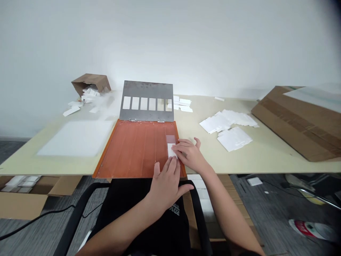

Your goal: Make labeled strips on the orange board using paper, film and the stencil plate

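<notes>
A small white card (171, 150) lies on the right side of an orange board (135, 149), with a pale translucent strip (170, 139) just above it. My right hand (190, 154) reaches in from the right, its fingers drawn together at the card's right edge and covering part of it. Below, my left hand (165, 181) lies palm down with fingers stretched and thumb apart, its fingertips at the card's lower end. Hinged to the board's far edge, a grey metal plate (147, 90) with a row of several rectangular windows stands raised.
Stacks of white sheets (234, 138) lie right of the board, before a large cardboard box (298, 124). More white pieces (185, 103) sit behind the plate. At left are a translucent sheet (77, 138) and a tipped small carton (102, 82) spilling white pieces. Chair armrests flank my lap.
</notes>
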